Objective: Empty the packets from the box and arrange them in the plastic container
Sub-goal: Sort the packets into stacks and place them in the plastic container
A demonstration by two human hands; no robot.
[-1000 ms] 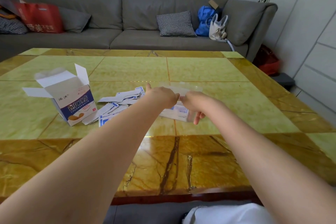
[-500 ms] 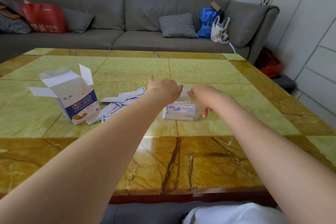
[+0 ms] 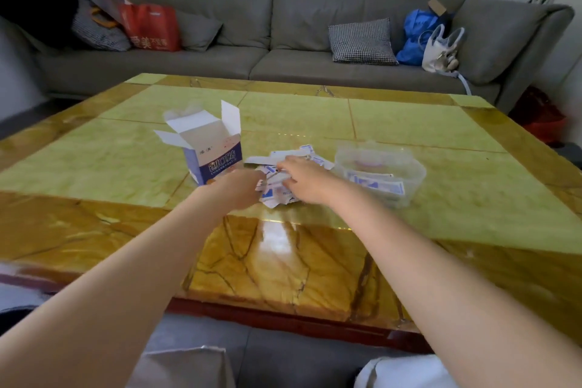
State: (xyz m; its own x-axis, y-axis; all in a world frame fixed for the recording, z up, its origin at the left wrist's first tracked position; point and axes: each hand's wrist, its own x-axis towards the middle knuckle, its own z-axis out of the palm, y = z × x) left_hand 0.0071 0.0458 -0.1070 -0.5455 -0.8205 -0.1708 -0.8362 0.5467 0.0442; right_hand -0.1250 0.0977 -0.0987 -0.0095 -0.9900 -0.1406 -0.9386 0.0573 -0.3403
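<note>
— Between the box (image 3: 217,157) and the plastic container (image 3: 382,175), the loose packets (image 3: 283,179) are lying heaped on the table (image 3: 126,164); some are already sitting inside the container.

— Both hands are working the heap: the left hand (image 3: 241,187) is curling at its near edge, the right hand (image 3: 302,179) is pressing on top. Whether either is actually pinching one, I cannot tell.

— They are looking light, thin and slippery, likely fanning apart. I'd be squaring a stack and pinching it by its long edges.

Blue-white box (image 3: 217,154), yellow-green table (image 3: 409,123)
</note>
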